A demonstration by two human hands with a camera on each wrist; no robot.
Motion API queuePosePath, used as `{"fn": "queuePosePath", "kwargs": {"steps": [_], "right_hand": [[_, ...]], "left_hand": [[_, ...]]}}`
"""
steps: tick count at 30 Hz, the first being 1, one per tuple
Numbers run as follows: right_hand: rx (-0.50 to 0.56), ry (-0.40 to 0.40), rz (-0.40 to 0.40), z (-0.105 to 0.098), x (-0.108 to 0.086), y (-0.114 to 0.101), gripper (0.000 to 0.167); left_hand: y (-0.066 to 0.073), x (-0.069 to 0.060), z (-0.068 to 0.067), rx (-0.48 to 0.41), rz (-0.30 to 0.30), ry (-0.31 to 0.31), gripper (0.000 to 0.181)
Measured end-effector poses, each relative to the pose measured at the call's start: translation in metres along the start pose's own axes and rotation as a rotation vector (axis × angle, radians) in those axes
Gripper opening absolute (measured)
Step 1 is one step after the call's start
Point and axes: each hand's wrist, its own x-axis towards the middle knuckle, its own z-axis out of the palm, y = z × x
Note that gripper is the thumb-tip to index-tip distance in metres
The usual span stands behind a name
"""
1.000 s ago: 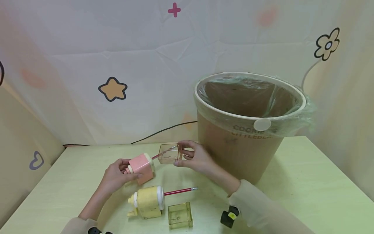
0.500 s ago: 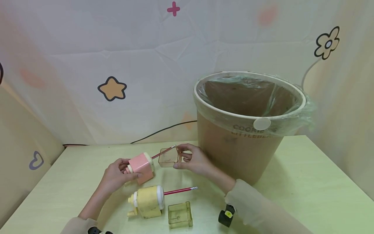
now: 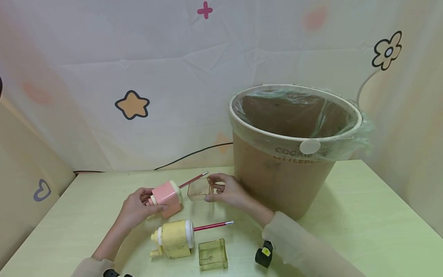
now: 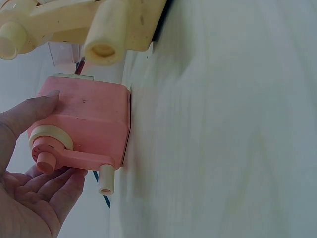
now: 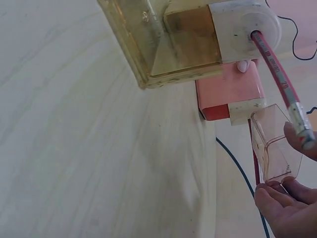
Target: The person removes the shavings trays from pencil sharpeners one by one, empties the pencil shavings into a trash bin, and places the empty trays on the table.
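Note:
My left hand (image 3: 135,209) grips a pink crank pencil sharpener (image 3: 168,199) by its crank end, thumb along its side. A red pencil (image 3: 194,179) sticks out of the sharpener's cream front. With thumb and fingers, my right hand (image 3: 230,191) pinches a clear, pinkish shavings drawer (image 3: 199,190) just right of the sharpener, below the pencil's eraser end. In the right wrist view the drawer (image 5: 277,144) looks see-through, with no shavings visible. Nearer me, a yellow crank sharpener (image 3: 175,239) holds another red pencil (image 3: 212,226). A yellowish clear drawer (image 3: 212,254) lies beside it.
A large brown waste bin (image 3: 277,184) lined with a thin green plastic bag (image 3: 360,134) stands behind and right of my right hand. A patterned curtain (image 3: 166,96) hangs along the table's back edge. The pale table (image 3: 373,231) extends to both sides.
My right hand has lowered the clear drawer a little, so the pencil's end, earlier seen through it, now shows above. My left hand and the pink sharpener stay nearly still.

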Motion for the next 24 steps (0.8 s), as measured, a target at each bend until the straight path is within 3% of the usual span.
{"fn": "queuePosePath", "kwargs": {"steps": [24], "right_hand": [[-0.063, -0.03, 0.068, 0.008, 0.009, 0.013, 0.061]], "left_hand": [[0.001, 0.001, 0.0, -0.01, -0.002, 0.001, 0.073]]}}
